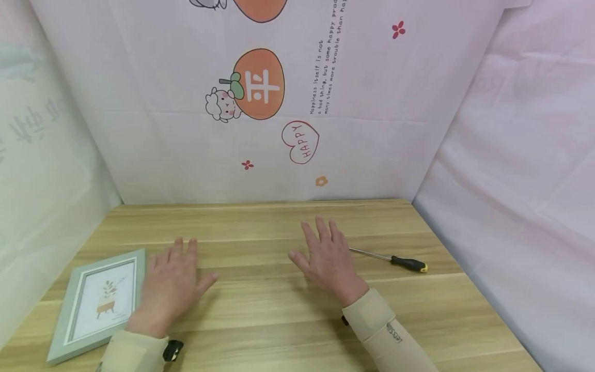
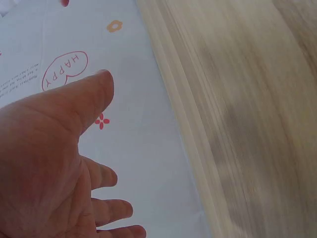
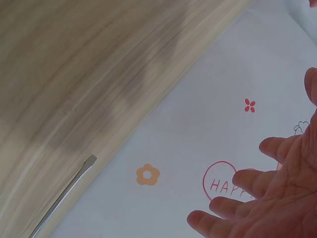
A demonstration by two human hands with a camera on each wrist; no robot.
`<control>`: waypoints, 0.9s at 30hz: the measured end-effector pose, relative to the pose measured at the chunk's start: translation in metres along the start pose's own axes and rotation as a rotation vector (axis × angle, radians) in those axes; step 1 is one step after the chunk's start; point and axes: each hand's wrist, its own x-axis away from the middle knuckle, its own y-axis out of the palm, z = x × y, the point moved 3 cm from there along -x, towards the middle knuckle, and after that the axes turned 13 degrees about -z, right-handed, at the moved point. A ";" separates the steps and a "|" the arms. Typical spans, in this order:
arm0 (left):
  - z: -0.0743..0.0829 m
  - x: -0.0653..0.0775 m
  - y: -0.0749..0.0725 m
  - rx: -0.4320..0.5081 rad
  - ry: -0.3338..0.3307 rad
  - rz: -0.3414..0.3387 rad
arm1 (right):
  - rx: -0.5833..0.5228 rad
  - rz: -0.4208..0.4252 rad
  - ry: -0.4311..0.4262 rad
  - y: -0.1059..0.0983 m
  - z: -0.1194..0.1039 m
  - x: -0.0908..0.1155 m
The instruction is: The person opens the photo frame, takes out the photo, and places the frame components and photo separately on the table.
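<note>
My left hand is held with fingers spread and grips nothing; it is nearest to a pale green picture frame that lies at the left of the table. A printed potted plant shows inside the frame. In the left wrist view, the left hand shows its thumb and several fingers extended. My right hand, fingers spread, also holds nothing. Just right of it lies a screwdriver with a black and yellow handle. The right wrist view shows the screwdriver's flat tip apart from the right hand.
The wooden table is enclosed by a printed white cloth at the back and cloth walls on the left and right. Dark bands sit on the wrists below the beige sleeves.
</note>
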 end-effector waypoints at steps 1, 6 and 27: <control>-0.001 0.001 -0.001 -0.003 -0.004 -0.003 | 0.003 -0.001 0.001 -0.001 -0.001 0.000; -0.009 0.005 -0.001 -0.008 -0.025 -0.017 | 0.019 0.002 -0.003 -0.003 -0.002 0.000; -0.044 0.023 0.007 0.117 -0.216 -0.120 | 0.039 0.007 -0.011 -0.001 -0.004 0.005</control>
